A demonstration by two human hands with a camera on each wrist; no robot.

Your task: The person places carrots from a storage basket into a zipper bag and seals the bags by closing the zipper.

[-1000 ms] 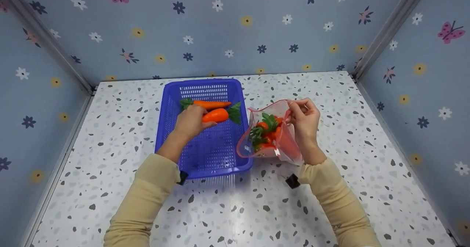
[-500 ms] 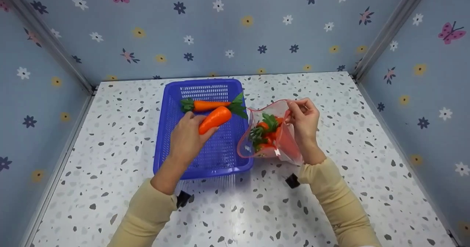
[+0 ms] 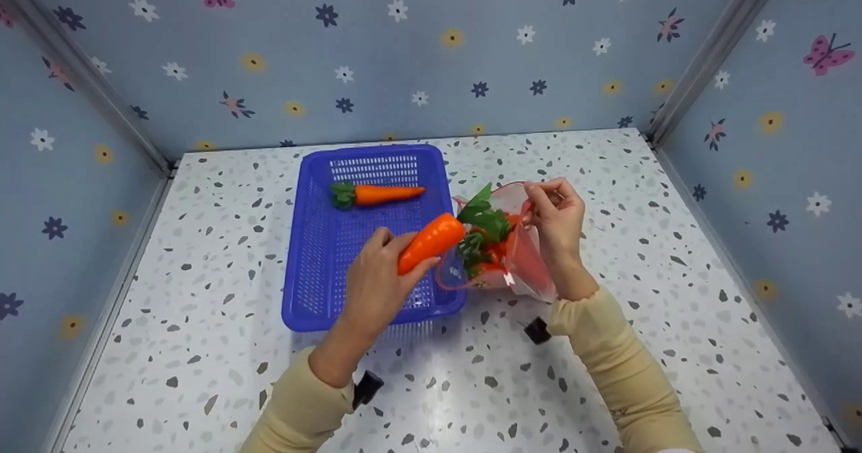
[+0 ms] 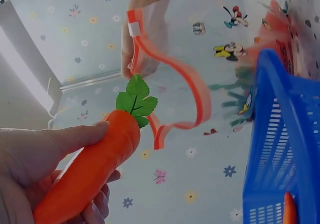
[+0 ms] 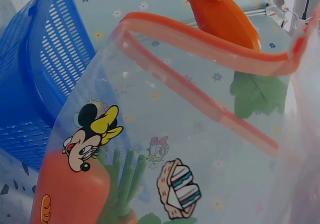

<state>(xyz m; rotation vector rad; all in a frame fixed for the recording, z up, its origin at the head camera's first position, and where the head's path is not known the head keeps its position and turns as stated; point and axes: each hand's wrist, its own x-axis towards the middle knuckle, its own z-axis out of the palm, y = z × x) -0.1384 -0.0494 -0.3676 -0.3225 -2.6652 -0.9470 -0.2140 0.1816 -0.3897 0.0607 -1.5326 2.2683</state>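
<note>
Carried rightward, tapered orange, green-leaved carrot (image 3: 431,241) is gripped by L hand (image 3: 380,274); clear, red-rimmed plastic bag (image 3: 528,262) (pinched by R hand (image 3: 559,227)) best held wide w/o sag.

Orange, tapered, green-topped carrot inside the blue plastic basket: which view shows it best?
Head: that carrot shows whole, leaves to tip. Left wrist catches only a sliver, lower right; right wrist doesn't show it.

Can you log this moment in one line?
left hand: grips carrot | right hand: pinches zip bag | blue basket: second carrot inside
</note>
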